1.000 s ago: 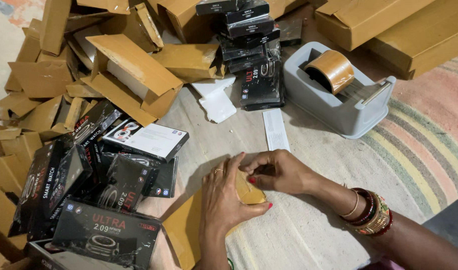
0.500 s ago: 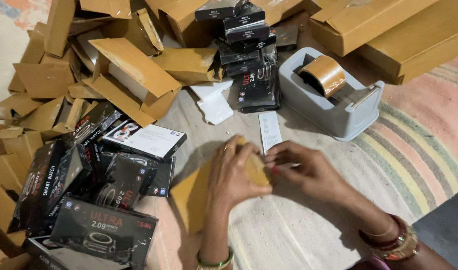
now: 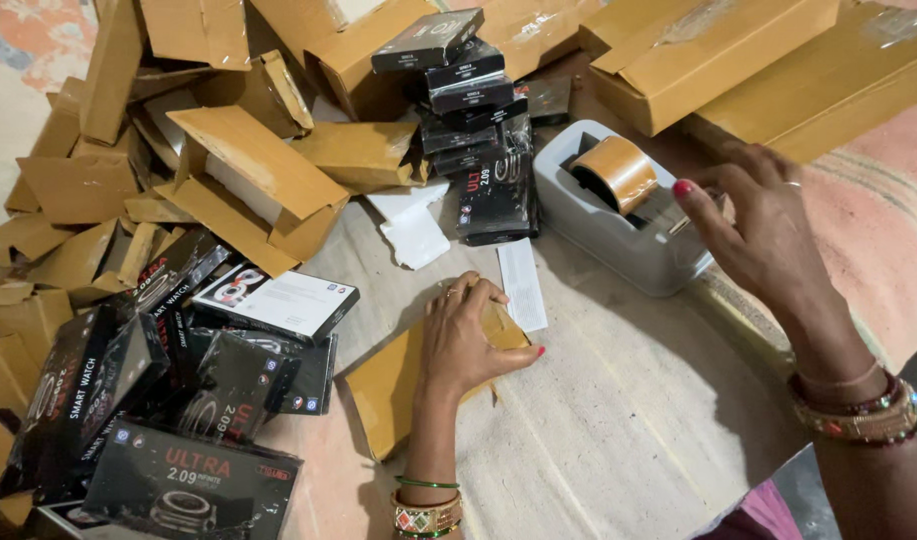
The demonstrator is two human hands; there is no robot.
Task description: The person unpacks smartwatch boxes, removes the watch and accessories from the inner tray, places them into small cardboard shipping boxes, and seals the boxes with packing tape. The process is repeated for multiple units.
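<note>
The left hand (image 3: 468, 335) lies flat on a small brown cardboard box (image 3: 398, 385) on the cloth-covered floor, fingers spread and pressing down rather than gripping it. The right hand (image 3: 758, 235) is at the grey tape dispenser (image 3: 618, 235), fingers loosely curled and partly open at its front end by the roll of brown tape (image 3: 618, 172); whether they pinch the tape end cannot be told. Black product boxes (image 3: 178, 380) lie piled left of the cardboard box, and a white paper strip (image 3: 523, 285) lies just beside the left hand.
</note>
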